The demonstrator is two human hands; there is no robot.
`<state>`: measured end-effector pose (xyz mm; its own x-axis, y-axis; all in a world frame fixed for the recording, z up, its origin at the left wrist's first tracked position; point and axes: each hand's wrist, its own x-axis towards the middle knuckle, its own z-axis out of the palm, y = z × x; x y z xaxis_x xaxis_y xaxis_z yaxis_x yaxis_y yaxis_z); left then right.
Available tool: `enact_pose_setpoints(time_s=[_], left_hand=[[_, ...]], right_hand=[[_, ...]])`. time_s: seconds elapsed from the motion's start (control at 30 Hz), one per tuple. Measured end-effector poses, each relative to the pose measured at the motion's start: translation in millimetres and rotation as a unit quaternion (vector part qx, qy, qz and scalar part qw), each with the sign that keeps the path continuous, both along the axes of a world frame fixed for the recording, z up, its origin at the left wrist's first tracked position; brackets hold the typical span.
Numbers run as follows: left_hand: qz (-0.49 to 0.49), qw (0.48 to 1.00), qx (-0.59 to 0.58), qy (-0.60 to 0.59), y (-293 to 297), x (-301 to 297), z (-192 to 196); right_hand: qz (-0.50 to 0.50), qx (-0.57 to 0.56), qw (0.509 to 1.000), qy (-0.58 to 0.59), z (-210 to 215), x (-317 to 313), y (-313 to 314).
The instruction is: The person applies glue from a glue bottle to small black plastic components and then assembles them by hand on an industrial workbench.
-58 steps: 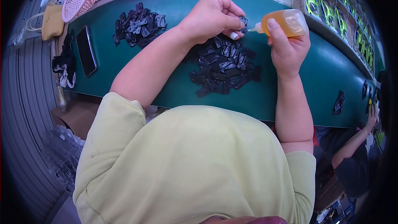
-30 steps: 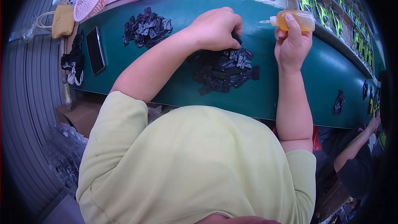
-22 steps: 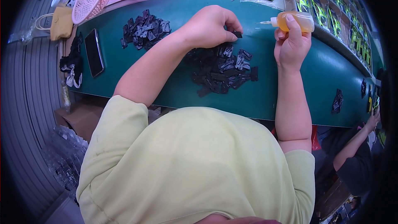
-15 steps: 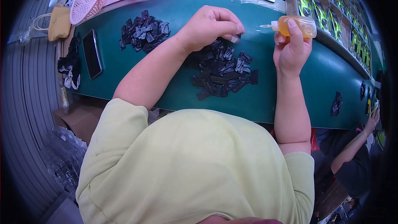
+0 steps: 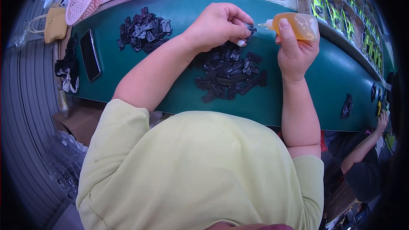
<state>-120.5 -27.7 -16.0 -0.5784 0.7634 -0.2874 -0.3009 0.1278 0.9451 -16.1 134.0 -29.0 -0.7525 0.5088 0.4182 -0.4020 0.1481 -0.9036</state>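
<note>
Since approx half a sec ago, left hand (image 5: 219,25) lifted off near pile (image 5: 228,74), pinching small black part (image 5: 251,29) w/ fingertips; right hand (image 5: 294,47) grips orange squeeze bottle (image 5: 298,24) (nozzle at part). Squeeze gently, hold part steady.

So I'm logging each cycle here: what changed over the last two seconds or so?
The left hand dipped to the central pile of small black plastic pieces, then rose with one black piece pinched at the nozzle of the amber squeeze bottle. The right hand kept its grip on the bottle. The far pile and the phone stayed put.
</note>
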Motion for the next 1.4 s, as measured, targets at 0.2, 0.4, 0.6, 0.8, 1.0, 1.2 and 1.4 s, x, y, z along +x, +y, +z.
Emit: enact_pose_setpoints(time_s=[0.2,0.4,0.6,0.8,1.0,1.2,1.4], left_hand=[[0.002,1.000,-0.005,0.003,0.0,0.9,1.6],[0.001,1.000,-0.009,0.007,-0.1,1.4,1.8],[0.004,1.000,-0.012,0.009,0.2,1.3,1.9],[0.012,1.000,-0.009,-0.010,0.0,-0.9,1.3],[0.020,1.000,-0.017,-0.016,0.0,-1.3,2.9],[0.020,0.999,-0.020,-0.015,-0.2,-1.1,3.6],[0.011,1.000,-0.022,-0.009,-0.2,-1.3,2.2]], right_hand=[[0.021,-0.019,1.000,-0.010,0.1,2.2,1.2],[0.003,0.005,1.000,-0.015,-1.2,-0.3,0.1],[-0.008,-0.005,1.000,0.002,-0.1,0.2,5.3],[0.031,-0.087,0.996,-0.002,7.4,5.0,1.1],[0.057,-0.063,0.996,-0.037,4.5,6.7,-3.4],[0.068,-0.044,0.996,-0.040,3.6,6.9,-0.9],[0.068,-0.042,0.996,-0.049,4.7,7.5,-2.2]])
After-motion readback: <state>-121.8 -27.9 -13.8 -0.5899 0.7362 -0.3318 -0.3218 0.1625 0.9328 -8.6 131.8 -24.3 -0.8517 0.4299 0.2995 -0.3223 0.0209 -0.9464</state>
